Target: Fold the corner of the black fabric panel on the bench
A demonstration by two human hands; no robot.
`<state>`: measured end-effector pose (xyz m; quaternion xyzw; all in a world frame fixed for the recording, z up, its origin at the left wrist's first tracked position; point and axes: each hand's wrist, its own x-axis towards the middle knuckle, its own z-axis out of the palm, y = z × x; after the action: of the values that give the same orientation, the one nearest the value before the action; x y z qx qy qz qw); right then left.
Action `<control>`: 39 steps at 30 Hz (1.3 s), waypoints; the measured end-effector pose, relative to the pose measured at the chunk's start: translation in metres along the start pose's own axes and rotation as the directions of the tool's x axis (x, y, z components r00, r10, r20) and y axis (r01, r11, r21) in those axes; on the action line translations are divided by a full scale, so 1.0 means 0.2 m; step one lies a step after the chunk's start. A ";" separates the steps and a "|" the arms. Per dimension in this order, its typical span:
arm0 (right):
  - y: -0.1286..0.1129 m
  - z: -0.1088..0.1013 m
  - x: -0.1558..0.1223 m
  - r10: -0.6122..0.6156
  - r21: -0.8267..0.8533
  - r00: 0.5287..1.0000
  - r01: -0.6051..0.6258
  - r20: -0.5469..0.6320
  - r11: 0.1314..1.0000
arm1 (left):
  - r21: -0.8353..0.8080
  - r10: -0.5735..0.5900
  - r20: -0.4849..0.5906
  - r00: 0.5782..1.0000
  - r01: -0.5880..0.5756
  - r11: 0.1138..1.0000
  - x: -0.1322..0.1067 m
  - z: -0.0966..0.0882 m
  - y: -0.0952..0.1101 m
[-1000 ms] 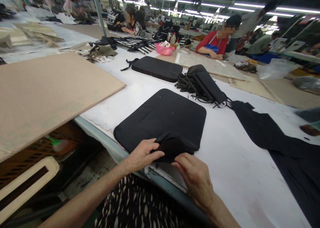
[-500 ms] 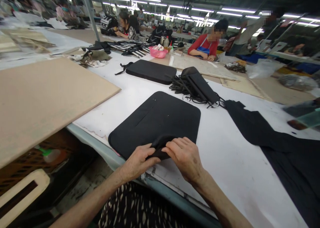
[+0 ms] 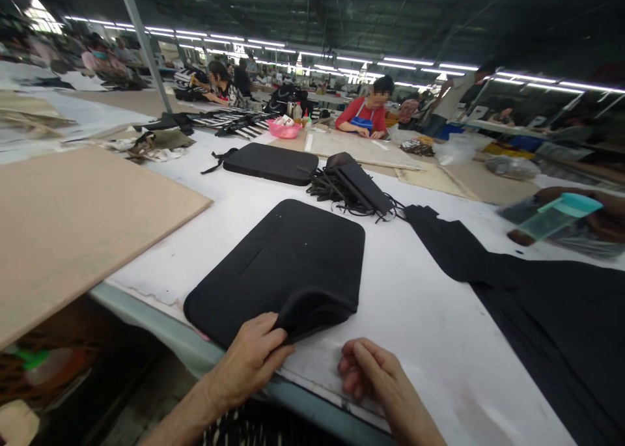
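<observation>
A black padded fabric panel [image 3: 303, 250] with rounded corners and a slit lies on the white tabletop. My left hand [image 3: 256, 355] is closed on its near edge, thumb below and fingers on top. To the right of that grip, the panel's near corner curls up off the table, showing a dark underside. My right hand [image 3: 368, 371] is apart from the panel, just right of the raised corner, over the table's near edge. Its fingers are loosely curled, and nothing shows in them.
Behind the panel lie a flat black padded piece [image 3: 271, 163] and a bundle of black straps [image 3: 349, 185]. Black cloth [image 3: 541, 303] spreads at right, near a teal-lidded container [image 3: 561, 215]. A tan board [image 3: 97, 218] covers the left. A person in red [image 3: 364, 114] works across the table.
My right hand has let go of the panel's near edge and moved down and right. The freed corner now curls up. My left hand keeps its grip; the view has shifted.
</observation>
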<state>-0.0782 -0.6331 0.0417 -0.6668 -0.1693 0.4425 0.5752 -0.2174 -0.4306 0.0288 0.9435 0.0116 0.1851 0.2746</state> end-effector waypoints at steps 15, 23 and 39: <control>-0.04 0.05 0.00 0.267 0.695 0.937 -0.345 0.224 0.631 | 0.321 0.384 0.017 0.923 -0.369 0.872 -0.08 0.06 0.02; -0.05 0.04 -0.04 0.232 0.687 0.939 -0.343 0.253 0.641 | 0.300 0.429 0.042 0.902 -0.421 0.856 -0.11 0.05 0.04; 0.01 0.03 0.04 0.315 0.412 0.923 -0.381 0.221 0.828 | 0.357 0.442 0.091 0.893 -0.443 0.822 -0.11 0.02 0.12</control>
<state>-0.0786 -0.6237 0.0359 -0.5027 0.0208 0.6136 0.6086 -0.2387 -0.4552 0.0304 0.9552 -0.1735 0.2362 0.0424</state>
